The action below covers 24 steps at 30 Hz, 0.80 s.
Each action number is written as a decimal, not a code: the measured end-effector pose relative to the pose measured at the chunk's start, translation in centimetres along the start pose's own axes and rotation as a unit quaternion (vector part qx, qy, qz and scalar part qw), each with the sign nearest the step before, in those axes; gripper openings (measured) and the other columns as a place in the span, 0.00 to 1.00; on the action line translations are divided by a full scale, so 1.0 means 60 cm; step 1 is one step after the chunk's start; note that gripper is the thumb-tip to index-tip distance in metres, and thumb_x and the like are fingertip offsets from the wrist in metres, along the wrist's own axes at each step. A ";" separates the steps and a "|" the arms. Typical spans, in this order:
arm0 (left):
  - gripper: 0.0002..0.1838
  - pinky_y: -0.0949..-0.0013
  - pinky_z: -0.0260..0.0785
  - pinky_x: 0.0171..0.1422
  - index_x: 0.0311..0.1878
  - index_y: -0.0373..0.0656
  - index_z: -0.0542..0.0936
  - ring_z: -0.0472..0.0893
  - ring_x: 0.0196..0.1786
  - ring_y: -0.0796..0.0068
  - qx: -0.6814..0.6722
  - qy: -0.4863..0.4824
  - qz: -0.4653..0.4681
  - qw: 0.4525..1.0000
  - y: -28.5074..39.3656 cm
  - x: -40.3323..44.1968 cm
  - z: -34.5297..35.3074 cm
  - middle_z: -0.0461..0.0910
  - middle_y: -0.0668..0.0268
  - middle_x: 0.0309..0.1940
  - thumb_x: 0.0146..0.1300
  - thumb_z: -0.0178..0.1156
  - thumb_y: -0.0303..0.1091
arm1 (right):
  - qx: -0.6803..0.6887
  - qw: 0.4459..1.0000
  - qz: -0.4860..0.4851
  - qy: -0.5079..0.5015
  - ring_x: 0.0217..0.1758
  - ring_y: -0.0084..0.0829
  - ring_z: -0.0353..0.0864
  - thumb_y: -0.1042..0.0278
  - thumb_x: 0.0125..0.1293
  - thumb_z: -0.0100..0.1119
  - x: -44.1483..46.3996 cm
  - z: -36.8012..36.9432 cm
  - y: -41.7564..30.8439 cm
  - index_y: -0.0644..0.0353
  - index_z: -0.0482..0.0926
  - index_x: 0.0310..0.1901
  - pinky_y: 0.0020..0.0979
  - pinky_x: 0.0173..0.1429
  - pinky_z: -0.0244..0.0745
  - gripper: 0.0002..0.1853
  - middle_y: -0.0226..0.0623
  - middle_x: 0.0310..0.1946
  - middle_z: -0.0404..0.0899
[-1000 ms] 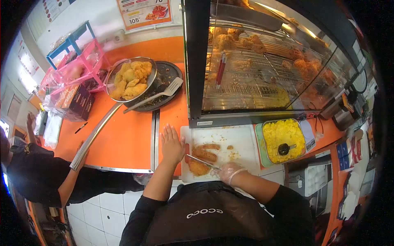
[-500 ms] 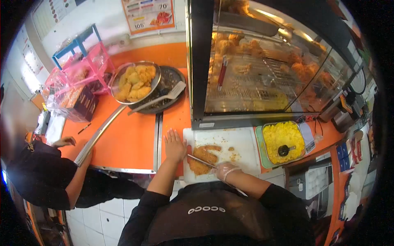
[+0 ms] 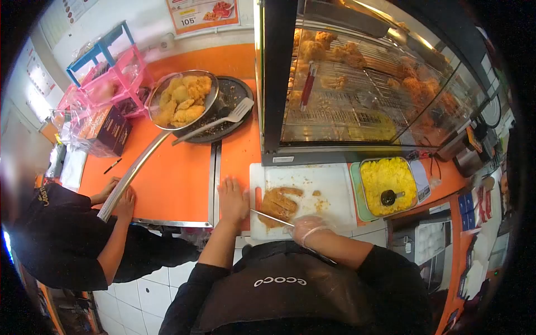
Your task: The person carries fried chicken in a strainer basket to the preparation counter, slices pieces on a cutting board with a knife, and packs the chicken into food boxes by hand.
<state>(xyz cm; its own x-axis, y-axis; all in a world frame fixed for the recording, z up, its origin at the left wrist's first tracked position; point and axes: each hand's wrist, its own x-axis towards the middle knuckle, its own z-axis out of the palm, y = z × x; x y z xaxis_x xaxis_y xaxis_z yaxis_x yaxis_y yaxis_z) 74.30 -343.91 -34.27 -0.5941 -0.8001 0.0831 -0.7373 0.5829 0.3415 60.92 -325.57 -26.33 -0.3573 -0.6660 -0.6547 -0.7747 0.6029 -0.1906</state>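
Evidently mid-cut, the right hand (image 3: 310, 226) gripped a knife (image 3: 272, 217) over the fried cutlet (image 3: 281, 203) on the board (image 3: 338, 195). The left hand (image 3: 233, 200) lay open beside the board; another slice would call for steadying the meat.

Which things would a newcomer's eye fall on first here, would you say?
Probably the lit glass case of fried pieces at upper right, then the bright yellow food in front of it. To the left, a long-handled strainer heaped with golden pieces stands out too. Nearest, the gloved right hand holds a knife over the white cutting board.
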 end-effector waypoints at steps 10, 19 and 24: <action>0.37 0.46 0.32 0.74 0.66 0.26 0.53 0.44 0.73 0.46 -0.016 0.000 0.006 1.000 -0.013 0.012 0.009 0.48 0.41 0.69 0.68 0.39 0.52 | -0.049 0.995 -0.076 -0.033 0.46 0.47 0.79 0.46 0.65 0.45 -0.001 -0.040 0.017 0.62 0.78 0.47 0.42 0.51 0.73 0.25 0.51 0.43 0.79; 0.25 0.32 0.29 0.68 0.49 0.39 0.75 0.42 0.72 0.40 -0.050 0.097 0.033 0.993 0.018 -0.114 -0.063 0.49 0.44 0.69 0.56 0.60 0.49 | -0.037 0.994 0.033 0.101 0.47 0.47 0.78 0.34 0.63 0.42 0.015 -0.140 0.118 0.63 0.80 0.44 0.42 0.52 0.71 0.35 0.51 0.41 0.80; 0.22 0.28 0.27 0.66 0.37 0.42 0.77 0.42 0.72 0.38 -0.023 0.043 0.047 0.998 0.086 -0.194 -0.043 0.53 0.45 0.68 0.48 0.66 0.50 | -0.045 0.993 0.003 0.109 0.52 0.44 0.76 0.33 0.59 0.48 0.068 -0.133 0.139 0.65 0.79 0.46 0.40 0.55 0.70 0.36 0.50 0.47 0.78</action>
<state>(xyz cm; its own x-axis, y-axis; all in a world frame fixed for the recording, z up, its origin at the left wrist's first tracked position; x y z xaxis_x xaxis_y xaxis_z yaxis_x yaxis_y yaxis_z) 78.23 -331.95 -31.05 -0.6280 -0.7530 0.1965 -0.6632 0.6500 0.3711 48.81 -326.76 -24.75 -0.4594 -0.7479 -0.4791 -0.8122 0.5721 -0.1143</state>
